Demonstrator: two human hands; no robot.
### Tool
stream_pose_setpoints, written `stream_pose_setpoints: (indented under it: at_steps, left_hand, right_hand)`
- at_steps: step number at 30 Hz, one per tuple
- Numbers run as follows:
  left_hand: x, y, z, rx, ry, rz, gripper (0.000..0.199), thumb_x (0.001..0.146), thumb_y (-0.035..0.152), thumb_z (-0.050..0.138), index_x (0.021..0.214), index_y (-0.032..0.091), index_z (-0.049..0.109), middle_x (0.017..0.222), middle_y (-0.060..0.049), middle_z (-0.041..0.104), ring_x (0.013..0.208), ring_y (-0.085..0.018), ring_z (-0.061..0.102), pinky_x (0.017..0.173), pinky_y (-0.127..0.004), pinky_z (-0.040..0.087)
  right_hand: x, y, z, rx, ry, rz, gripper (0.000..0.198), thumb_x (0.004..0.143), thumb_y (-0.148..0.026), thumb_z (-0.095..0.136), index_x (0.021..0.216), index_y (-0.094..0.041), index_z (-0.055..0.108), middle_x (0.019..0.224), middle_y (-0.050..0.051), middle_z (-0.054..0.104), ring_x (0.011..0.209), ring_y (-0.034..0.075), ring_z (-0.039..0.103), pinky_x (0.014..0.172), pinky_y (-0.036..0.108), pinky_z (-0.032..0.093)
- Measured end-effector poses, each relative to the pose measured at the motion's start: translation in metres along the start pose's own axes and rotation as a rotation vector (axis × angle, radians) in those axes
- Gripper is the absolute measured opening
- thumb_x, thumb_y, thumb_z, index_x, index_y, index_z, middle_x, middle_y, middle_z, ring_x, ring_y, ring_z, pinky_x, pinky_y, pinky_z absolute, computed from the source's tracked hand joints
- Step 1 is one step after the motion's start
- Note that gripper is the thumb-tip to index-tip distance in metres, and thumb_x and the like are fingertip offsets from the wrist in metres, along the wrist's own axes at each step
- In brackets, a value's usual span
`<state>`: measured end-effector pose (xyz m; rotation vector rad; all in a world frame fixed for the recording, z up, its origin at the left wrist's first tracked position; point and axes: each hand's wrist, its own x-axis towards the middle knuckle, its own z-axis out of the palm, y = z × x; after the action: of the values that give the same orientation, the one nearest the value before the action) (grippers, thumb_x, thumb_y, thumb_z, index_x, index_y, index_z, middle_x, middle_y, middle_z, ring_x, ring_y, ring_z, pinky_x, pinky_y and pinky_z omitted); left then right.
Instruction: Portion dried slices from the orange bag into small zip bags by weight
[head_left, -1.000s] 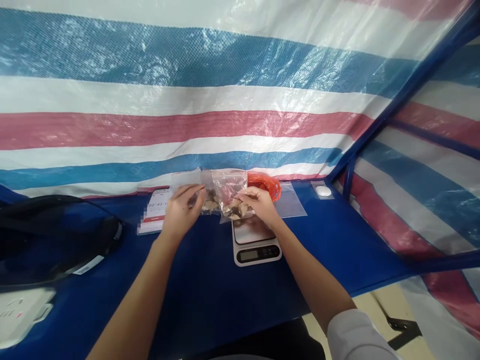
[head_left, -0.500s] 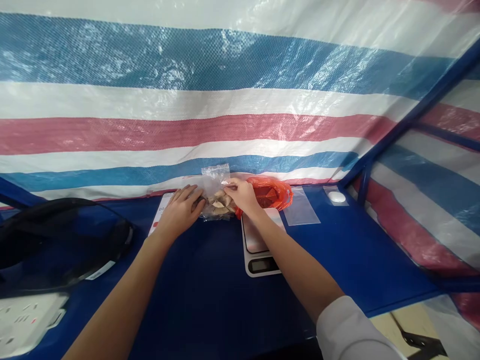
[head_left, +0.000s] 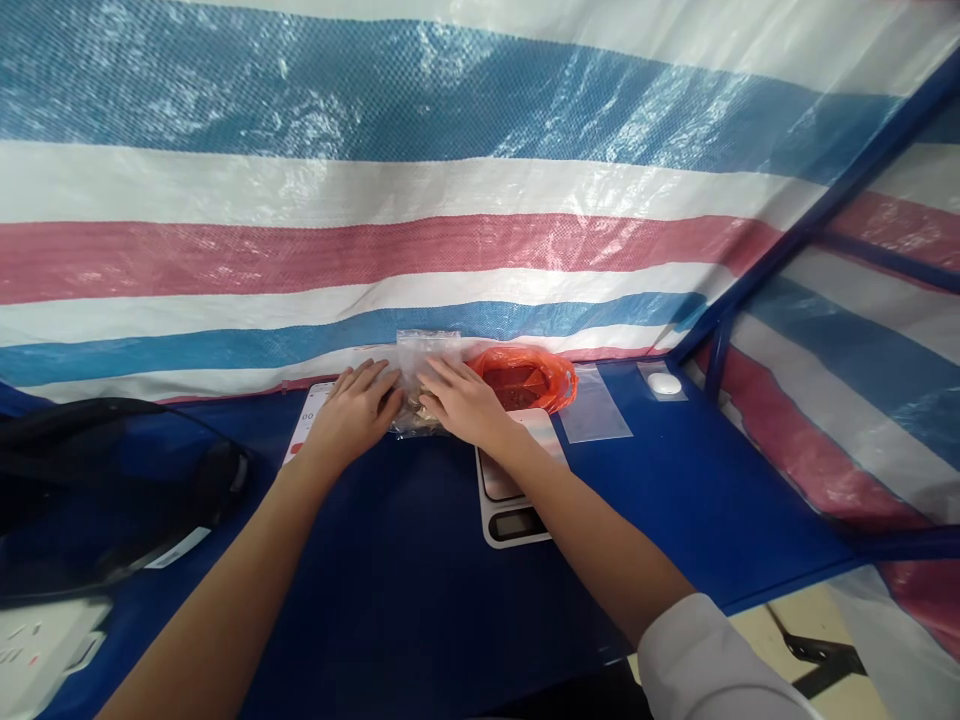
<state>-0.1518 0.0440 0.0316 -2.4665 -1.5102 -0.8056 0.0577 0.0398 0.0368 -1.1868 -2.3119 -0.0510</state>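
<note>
A clear zip bag (head_left: pixel 427 348) lies at the back of the blue table, with pale tan dried slices (head_left: pixel 417 418) in its lower part, partly hidden by my hands. My left hand (head_left: pixel 357 408) rests at the bag's left side, its fingers apart and the thumb touching the plastic. Across the bag's right part my right hand (head_left: pixel 471 402) lies with its fingers spread flat. Just beyond that hand is an orange-red plastic bag (head_left: pixel 559 380), open at the top, with dark reddish contents. A white kitchen scale (head_left: pixel 517 535) sits under my right forearm.
A phone (head_left: pixel 306 425) showing a timer lies partly under my left hand. To the right are an unfilled clear bag (head_left: pixel 596 405) and a small white case (head_left: pixel 664 384) on plastic. A black headband-like loop (head_left: pixel 172 480) and a white power strip (head_left: pixel 52 650) occupy the left.
My right hand has gone from pinching near the zip bag's upper right to lying spread over it, covering more of the slices. My left hand stays by the left edge. The view has shifted slightly.
</note>
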Motion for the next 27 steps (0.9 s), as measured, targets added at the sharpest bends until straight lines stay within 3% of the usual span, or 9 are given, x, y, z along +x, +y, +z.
stream_pose_setpoints:
  at_steps: [8,13,17,21,27]
  left_hand:
    - [0.001,-0.007,0.003,-0.027,-0.031,0.032,0.045,0.098,0.042,0.039,0.121,0.018,0.068,0.137,-0.018,0.063,0.131,-0.037,0.056,0.113,-0.057,0.041]
    - [0.003,-0.005,-0.002,-0.014,-0.007,0.02,0.042,0.097,0.042,0.04,0.119,0.02,0.069,0.135,-0.015,0.066,0.13,-0.035,0.058,0.115,-0.056,0.038]
    - [0.004,0.01,-0.01,-0.027,0.078,-0.003,0.04,0.097,0.041,0.044,0.117,0.019,0.071,0.13,-0.016,0.069,0.128,-0.035,0.059,0.115,-0.058,0.037]
    - [-0.005,0.041,-0.015,-0.041,0.163,-0.026,0.037,0.097,0.039,0.046,0.115,0.019,0.071,0.126,-0.015,0.071,0.126,-0.033,0.061,0.115,-0.055,0.037]
    - [-0.039,0.091,-0.007,-0.09,0.221,0.013,0.03,0.097,0.033,0.052,0.116,0.02,0.071,0.123,-0.013,0.072,0.122,-0.03,0.063,0.112,-0.05,0.042]
  right_hand:
    - [0.001,0.01,0.021,-0.019,-0.011,-0.035,0.043,0.106,-0.033,0.038,0.138,-0.014,0.061,0.146,0.015,0.058,0.138,0.029,0.052,0.119,0.044,0.037]
    - [0.004,0.008,0.011,0.005,-0.002,-0.028,0.041,0.106,-0.033,0.039,0.131,-0.015,0.066,0.139,0.013,0.065,0.133,0.028,0.057,0.119,0.043,0.037]
    - [-0.003,0.007,-0.007,0.044,0.04,-0.003,0.037,0.104,-0.029,0.043,0.129,-0.019,0.069,0.141,0.009,0.064,0.134,0.026,0.056,0.121,0.04,0.036]
    - [-0.031,0.013,-0.024,0.118,0.108,0.065,0.033,0.101,-0.031,0.052,0.124,-0.021,0.073,0.14,0.007,0.065,0.138,0.026,0.054,0.119,0.04,0.04]
    - [-0.109,0.045,-0.047,0.173,0.172,0.176,0.031,0.097,-0.031,0.055,0.122,-0.025,0.074,0.14,0.006,0.065,0.137,0.026,0.055,0.113,0.043,0.048]
